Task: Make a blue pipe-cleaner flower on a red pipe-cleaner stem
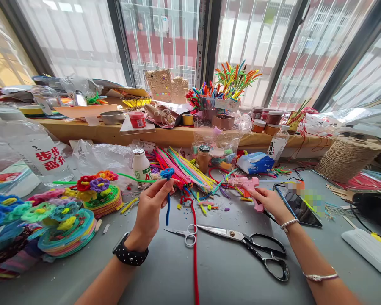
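Observation:
In my left hand [150,206] a blue pipe-cleaner flower [167,173] is pinched between thumb and fingers, its stem hanging straight down below. My right hand [269,204] is wrapped round the handle of a pink hot glue gun [247,184], whose nozzle points left towards the flower. The two are apart. On the table between my hands lie small silver scissors [179,232] and large black-handled scissors [235,234]. A long red pipe cleaner [195,267] runs from the table's near edge up past both.
Finished pipe-cleaner flowers [63,212] crowd the left side. Behind my hands spreads a heap of coloured pipe cleaners [180,169], beside a white bottle [141,164] and a brown jar [203,159]. A phone [300,207] and twine spool [347,159] are on the right.

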`<action>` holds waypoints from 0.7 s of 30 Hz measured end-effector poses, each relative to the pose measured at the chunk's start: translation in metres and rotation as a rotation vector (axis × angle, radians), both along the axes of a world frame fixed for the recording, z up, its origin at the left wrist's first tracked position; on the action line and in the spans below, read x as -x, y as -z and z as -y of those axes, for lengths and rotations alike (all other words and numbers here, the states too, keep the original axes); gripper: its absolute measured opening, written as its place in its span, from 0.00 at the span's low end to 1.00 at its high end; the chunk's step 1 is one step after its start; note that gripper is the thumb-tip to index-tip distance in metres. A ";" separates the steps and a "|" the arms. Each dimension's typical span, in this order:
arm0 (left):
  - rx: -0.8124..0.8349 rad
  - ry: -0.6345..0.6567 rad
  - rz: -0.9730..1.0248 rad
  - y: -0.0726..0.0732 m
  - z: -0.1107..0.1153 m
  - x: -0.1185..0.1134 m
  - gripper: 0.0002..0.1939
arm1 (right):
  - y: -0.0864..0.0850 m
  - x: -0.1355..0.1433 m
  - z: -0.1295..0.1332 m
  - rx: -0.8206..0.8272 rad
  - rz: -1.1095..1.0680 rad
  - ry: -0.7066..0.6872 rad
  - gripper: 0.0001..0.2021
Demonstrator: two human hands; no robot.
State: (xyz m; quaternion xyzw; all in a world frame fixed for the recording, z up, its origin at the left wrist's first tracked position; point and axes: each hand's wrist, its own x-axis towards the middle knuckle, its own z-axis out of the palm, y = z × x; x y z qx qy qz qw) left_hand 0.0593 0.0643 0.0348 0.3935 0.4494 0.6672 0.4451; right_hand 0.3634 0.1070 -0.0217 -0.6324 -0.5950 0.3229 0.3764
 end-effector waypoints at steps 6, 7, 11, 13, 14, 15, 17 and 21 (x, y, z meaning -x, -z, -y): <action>0.008 0.006 -0.005 -0.001 0.001 -0.001 0.11 | -0.010 0.007 0.011 0.064 0.064 -0.098 0.19; 0.010 0.007 -0.005 -0.002 0.001 -0.001 0.11 | -0.012 0.008 0.013 0.086 0.060 -0.114 0.19; 0.016 0.008 -0.004 -0.001 0.001 0.000 0.11 | -0.018 0.005 0.018 0.180 -0.009 -0.144 0.21; 0.015 0.010 -0.006 0.000 0.000 0.001 0.11 | -0.020 -0.001 0.020 0.217 -0.066 -0.145 0.21; 0.014 0.012 -0.009 0.001 0.000 0.001 0.10 | -0.021 -0.006 0.021 0.233 -0.098 -0.148 0.21; 0.014 0.015 -0.012 0.001 0.000 0.001 0.10 | -0.022 -0.010 0.021 0.243 -0.118 -0.147 0.21; 0.013 0.018 -0.016 0.001 0.000 0.001 0.10 | -0.024 -0.020 0.023 0.259 -0.150 -0.156 0.21; 0.017 0.019 -0.019 0.000 0.001 0.000 0.10 | -0.030 -0.036 0.028 0.284 -0.055 -0.261 0.19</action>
